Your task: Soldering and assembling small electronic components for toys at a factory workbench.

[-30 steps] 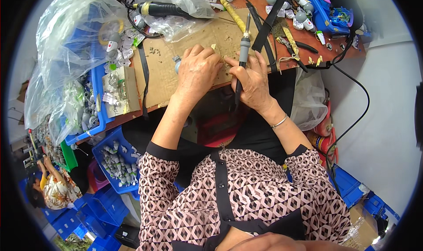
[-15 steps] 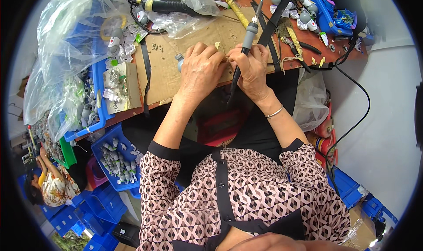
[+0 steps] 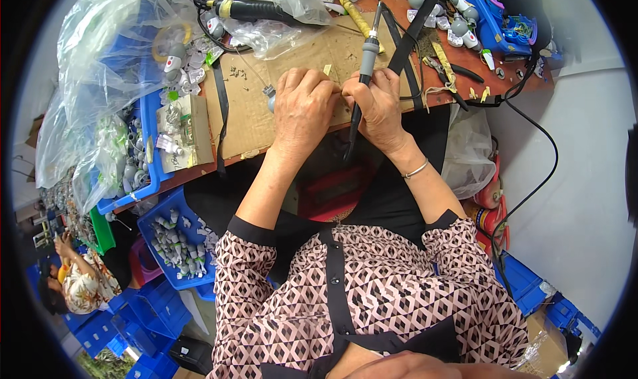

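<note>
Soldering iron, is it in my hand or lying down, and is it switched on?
In hand: your right hand holds the soldering iron, its metal tip pointing away from you. On or off, I cannot tell.

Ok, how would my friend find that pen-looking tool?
On the table, find the brown cardboard. Over its near edge, the right hand's grip holds the tool. Unlike the yellow-wrapped stick behind, it has a grey collar and metal tip.

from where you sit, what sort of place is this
Probably a small assembly workshop, judging by the soldering iron being held, the blue tray of similar small parts, and the cardboard work surface.
</note>
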Action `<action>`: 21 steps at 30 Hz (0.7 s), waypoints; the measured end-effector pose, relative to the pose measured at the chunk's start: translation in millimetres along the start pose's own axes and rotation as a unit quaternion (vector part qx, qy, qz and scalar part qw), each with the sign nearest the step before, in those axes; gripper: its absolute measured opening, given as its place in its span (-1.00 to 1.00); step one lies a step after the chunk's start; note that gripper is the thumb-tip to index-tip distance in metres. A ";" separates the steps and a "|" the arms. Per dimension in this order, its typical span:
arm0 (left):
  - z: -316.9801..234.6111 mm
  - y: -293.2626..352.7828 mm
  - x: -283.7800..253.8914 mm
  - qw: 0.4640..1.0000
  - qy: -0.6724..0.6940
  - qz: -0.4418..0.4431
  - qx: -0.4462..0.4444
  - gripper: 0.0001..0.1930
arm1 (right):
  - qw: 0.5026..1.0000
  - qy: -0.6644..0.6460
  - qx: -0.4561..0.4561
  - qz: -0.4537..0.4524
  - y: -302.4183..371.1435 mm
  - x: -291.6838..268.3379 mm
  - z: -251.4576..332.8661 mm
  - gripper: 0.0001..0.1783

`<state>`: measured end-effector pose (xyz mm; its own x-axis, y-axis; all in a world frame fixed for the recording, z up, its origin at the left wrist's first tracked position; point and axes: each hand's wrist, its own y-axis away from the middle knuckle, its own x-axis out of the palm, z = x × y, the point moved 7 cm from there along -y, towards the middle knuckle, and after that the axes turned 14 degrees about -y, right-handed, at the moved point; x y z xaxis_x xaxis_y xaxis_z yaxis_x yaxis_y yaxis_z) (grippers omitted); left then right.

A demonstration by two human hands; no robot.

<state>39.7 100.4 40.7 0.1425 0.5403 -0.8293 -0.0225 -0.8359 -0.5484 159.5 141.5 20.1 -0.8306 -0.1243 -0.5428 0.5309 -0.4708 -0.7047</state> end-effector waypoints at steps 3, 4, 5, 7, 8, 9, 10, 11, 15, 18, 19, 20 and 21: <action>0.8 1.7 3.1 1.000 -0.008 0.003 0.002 -0.87 | 1.000 -0.007 0.016 -0.005 -1.4 -6.0 2.2 -0.74; 0.7 2.2 4.3 1.000 -0.014 0.008 0.005 -0.87 | 1.000 -0.008 0.016 -0.004 0.2 -6.8 1.7 -0.74; 0.3 1.7 3.8 1.000 -0.013 0.008 0.005 -0.87 | 1.000 -0.006 0.023 -0.015 2.7 -10.8 0.1 -0.75; -0.1 0.4 3.2 1.000 -0.012 0.017 0.004 -0.88 | 0.999 -0.003 0.031 -0.025 5.3 -15.6 -0.6 -0.77; 0.2 0.4 3.6 1.000 -0.011 0.018 0.005 -0.88 | 1.000 -0.005 0.026 -0.013 5.4 -15.1 0.3 -0.77; 0.9 0.3 5.0 1.000 -0.013 0.025 0.003 -0.88 | 1.000 -0.007 0.022 -0.001 6.1 -14.6 1.2 -0.77; 1.1 0.2 6.6 0.999 -0.014 0.032 0.001 -0.88 | 1.000 -0.006 0.023 -0.001 8.1 -16.1 1.0 -0.77; 1.9 0.1 7.0 0.999 -0.016 0.032 0.000 -0.88 | 1.000 0.000 0.024 0.014 9.8 -14.5 0.5 -0.77; 1.8 -0.5 7.0 0.999 -0.020 0.039 0.002 -0.89 | 0.997 0.031 0.011 0.065 12.2 -14.7 9.4 -0.77; 1.5 -2.1 6.8 0.999 -0.020 0.047 0.002 -0.90 | 0.999 0.024 0.005 0.047 15.2 -18.6 11.4 -0.75; 1.3 -2.7 7.1 0.999 -0.017 0.049 0.003 -0.90 | 0.999 0.024 0.005 0.048 17.3 -20.4 11.1 -0.75; 1.2 -2.9 6.7 0.999 -0.017 0.049 0.003 -0.90 | 0.998 0.027 0.005 0.062 20.6 -20.6 11.0 -0.75; 1.1 -3.2 6.3 0.999 -0.016 0.049 0.004 -0.90 | 0.997 0.030 0.006 0.076 22.5 -19.8 11.1 -0.74</action>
<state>39.6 106.6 37.1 0.1082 0.4586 -0.8820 -0.0419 -0.8844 -0.4649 186.0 123.6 20.1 -0.7296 -0.1434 -0.6687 0.6471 -0.4611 -0.6072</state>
